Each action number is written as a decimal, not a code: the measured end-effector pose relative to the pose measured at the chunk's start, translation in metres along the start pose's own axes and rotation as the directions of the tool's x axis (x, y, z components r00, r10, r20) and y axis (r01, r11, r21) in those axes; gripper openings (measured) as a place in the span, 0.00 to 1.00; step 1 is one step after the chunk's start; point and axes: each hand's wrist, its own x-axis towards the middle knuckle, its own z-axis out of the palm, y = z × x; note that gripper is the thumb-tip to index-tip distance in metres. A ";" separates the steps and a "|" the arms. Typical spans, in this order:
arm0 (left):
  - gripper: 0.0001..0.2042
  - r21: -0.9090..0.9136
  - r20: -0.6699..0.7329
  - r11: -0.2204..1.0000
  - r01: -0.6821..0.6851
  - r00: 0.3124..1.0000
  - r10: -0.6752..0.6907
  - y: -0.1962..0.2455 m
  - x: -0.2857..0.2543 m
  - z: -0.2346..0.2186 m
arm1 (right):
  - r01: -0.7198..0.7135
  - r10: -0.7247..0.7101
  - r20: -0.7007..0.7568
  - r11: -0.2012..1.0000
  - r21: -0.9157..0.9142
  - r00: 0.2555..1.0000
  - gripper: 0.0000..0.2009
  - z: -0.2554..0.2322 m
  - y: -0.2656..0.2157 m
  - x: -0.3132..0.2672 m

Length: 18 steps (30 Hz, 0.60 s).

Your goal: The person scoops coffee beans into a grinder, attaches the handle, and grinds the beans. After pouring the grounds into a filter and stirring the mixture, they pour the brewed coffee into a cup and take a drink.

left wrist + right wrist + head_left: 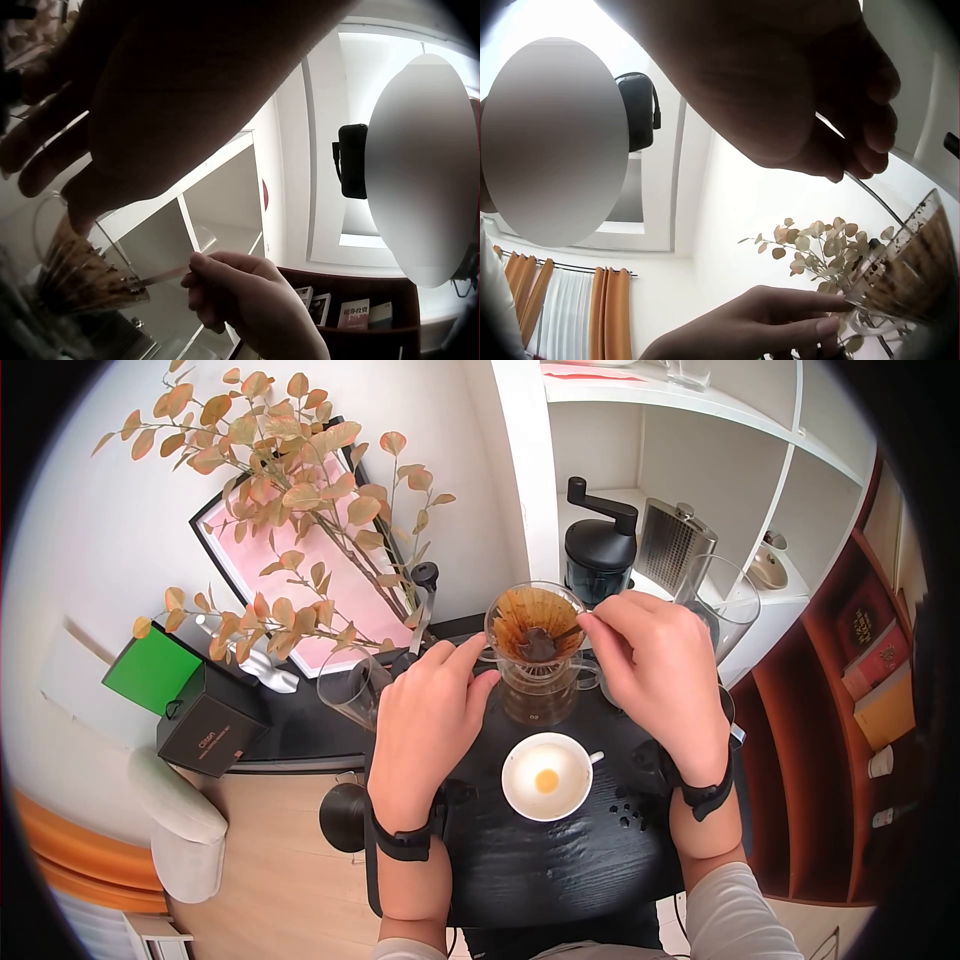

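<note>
In the head view, a clear glass dripper (513, 597) sits on a glass coffee server (540, 707). Wet brown coffee grounds (537, 643) line its cone and pool at the bottom. My left hand (425, 710) is at the dripper's left side, its fairly straight index finger (817, 301) touching near the loop handle. From the right, my right hand (655, 655) pinches a thin stick (163, 277) between thumb and fingers. That stick slants into the dripper, its lower end hidden among the grounds. A white cup (520, 800) with a small yellowish residue stands in front of the server.
A black hand grinder (600, 550) is behind the dripper. Empty-looking glasses stand at the left (350, 685) and right (722, 600). Water drops (628, 817) dot the black table (560, 870). Leafy branches (320, 510) lean over the back left.
</note>
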 end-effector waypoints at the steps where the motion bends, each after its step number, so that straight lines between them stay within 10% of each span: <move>1: 0.17 0.000 0.000 1.000 0.000 1.000 0.000 0.000 0.000 0.000 | 0.001 -0.001 0.010 1.000 0.029 1.000 0.08 0.000 0.000 0.000; 18: 0.18 -0.004 0.008 1.000 0.016 1.000 -0.016 0.000 -0.001 -0.001 | -0.009 0.009 -0.004 1.000 0.021 1.000 0.09 0.001 -0.002 0.000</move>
